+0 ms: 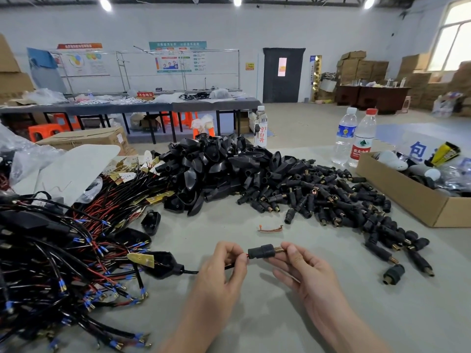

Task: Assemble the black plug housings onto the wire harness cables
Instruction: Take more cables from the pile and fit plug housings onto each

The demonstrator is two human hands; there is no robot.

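Three clear plastic water bottles (345, 138). One open brown cardboard box (407, 202). One bent copper strip (270, 228). Heap of black shell-shaped plastic housings (216, 164): too many to count. Spread of small black cylindrical plugs with brass ends (331, 200): likewise uncountable. Tangle of black-and-red wire harness cables (76, 250): dozens, no exact tally possible.

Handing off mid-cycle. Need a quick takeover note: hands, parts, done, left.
Left hand pinches the cable just behind its red wire end.
Right hand pinches the black plug by its brass threaded end, above the table.
Done: the wire end is at the plug's rear opening; I cannot tell whether it is seated.
Harness bundle lies to the left; loose plugs and larger black shells are heaped behind.
Left: finish this joint, then work through the heaps.
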